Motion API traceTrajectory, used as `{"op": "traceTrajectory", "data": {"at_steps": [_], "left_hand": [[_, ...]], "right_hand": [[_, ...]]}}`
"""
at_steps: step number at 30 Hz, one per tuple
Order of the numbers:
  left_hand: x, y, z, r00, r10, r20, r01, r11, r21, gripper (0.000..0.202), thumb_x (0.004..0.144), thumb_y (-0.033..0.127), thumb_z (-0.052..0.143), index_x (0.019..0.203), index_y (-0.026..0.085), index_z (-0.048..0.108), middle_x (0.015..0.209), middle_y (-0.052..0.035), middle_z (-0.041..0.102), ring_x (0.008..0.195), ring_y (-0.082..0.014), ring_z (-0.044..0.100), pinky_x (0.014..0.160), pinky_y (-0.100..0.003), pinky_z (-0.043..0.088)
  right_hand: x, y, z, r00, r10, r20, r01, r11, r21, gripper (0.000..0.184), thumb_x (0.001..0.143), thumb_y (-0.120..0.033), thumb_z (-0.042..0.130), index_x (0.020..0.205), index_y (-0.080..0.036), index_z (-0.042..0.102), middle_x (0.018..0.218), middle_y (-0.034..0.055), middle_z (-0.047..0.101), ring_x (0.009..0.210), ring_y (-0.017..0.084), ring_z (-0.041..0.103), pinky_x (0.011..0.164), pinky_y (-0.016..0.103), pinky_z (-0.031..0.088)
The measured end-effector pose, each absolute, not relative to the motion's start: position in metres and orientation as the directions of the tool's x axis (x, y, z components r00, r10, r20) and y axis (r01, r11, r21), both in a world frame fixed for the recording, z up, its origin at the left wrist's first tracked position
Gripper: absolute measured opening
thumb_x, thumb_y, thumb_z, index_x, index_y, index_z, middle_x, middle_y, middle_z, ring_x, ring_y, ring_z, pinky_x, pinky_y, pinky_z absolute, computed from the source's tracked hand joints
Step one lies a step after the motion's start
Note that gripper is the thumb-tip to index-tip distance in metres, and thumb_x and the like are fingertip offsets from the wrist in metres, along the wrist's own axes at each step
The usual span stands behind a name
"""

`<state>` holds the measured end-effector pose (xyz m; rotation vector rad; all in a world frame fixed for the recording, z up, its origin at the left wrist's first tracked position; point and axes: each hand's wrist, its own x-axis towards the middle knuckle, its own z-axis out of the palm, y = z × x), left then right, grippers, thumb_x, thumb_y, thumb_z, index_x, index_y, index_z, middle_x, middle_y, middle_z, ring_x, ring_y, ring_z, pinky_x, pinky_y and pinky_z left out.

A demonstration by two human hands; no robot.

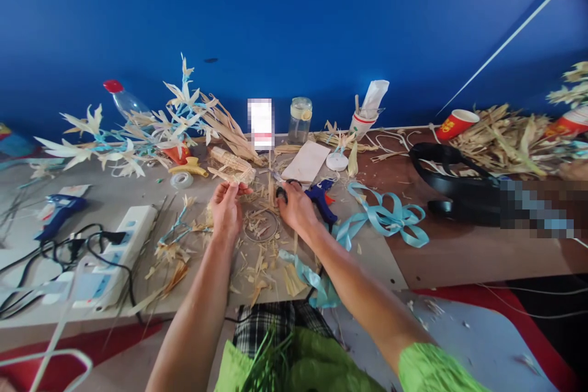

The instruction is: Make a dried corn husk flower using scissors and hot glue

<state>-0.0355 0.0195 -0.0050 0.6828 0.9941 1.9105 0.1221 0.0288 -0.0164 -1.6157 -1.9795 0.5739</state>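
My left hand (226, 206) is closed in a pinch on a small strip of pale corn husk (229, 187), held just above the table (114, 196). My right hand (296, 207) is closed round black-handled scissors (281, 191), whose blades point up toward the husk pieces. Between the two hands lies a thin wire ring (261, 225) among scattered husk scraps. A blue glue gun (322, 197) lies just right of my right hand.
Husk flowers with blue stems (151, 128), a white power strip (114, 254) with black cables, another blue glue gun (59, 208), light blue ribbon (386, 217), a glass jar (299, 117), red paper cups (457, 122), a husk heap (505, 138) and a black bag (454, 187).
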Motion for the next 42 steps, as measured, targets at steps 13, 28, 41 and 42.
{"op": "traceTrajectory", "data": {"at_steps": [13, 28, 41, 42], "left_hand": [[-0.036, 0.022, -0.009, -0.496, 0.866, 0.056, -0.37, -0.269, 0.889, 0.024, 0.063, 0.029, 0.075, 0.071, 0.017, 0.056, 0.063, 0.0028, 0.062, 0.059, -0.0098, 0.06, 0.061, -0.023, 0.049], [-0.037, 0.021, -0.01, -0.485, 0.873, 0.046, -0.37, -0.253, 0.894, 0.023, 0.064, 0.03, 0.075, 0.072, 0.017, 0.057, 0.063, 0.0031, 0.063, 0.058, -0.0092, 0.06, 0.06, -0.022, 0.048], [-0.035, 0.021, -0.01, -0.497, 0.867, 0.043, -0.335, -0.237, 0.912, 0.024, 0.063, 0.032, 0.075, 0.071, 0.017, 0.057, 0.063, 0.0033, 0.061, 0.057, -0.0088, 0.058, 0.059, -0.022, 0.049], [-0.034, 0.021, -0.01, -0.495, 0.868, 0.041, -0.34, -0.236, 0.91, 0.025, 0.062, 0.032, 0.075, 0.071, 0.017, 0.057, 0.062, 0.0034, 0.061, 0.057, -0.0088, 0.058, 0.059, -0.022, 0.049]], "right_hand": [[0.129, 0.025, 0.001, -0.487, 0.868, 0.098, 0.679, 0.447, -0.583, 0.019, 0.084, -0.024, 0.053, 0.095, -0.02, 0.068, 0.095, 0.007, 0.065, 0.088, 0.018, 0.062, 0.078, 0.026, 0.046], [0.127, 0.035, -0.011, -0.122, 0.957, 0.263, 0.433, 0.29, -0.854, 0.027, 0.083, -0.02, 0.046, 0.104, -0.014, 0.061, 0.102, 0.0102, 0.068, 0.091, 0.017, 0.063, 0.083, 0.028, 0.049], [0.139, 0.048, -0.012, 0.04, 0.965, 0.257, 0.378, 0.224, -0.898, 0.03, 0.084, -0.027, 0.047, 0.109, -0.014, 0.056, 0.091, 0.0082, 0.064, 0.072, 0.014, 0.059, 0.074, 0.027, 0.05], [0.139, 0.049, -0.013, 0.04, 0.964, 0.262, 0.388, 0.227, -0.893, 0.029, 0.084, -0.027, 0.047, 0.109, -0.014, 0.056, 0.092, 0.0086, 0.064, 0.074, 0.015, 0.059, 0.074, 0.026, 0.05]]}}
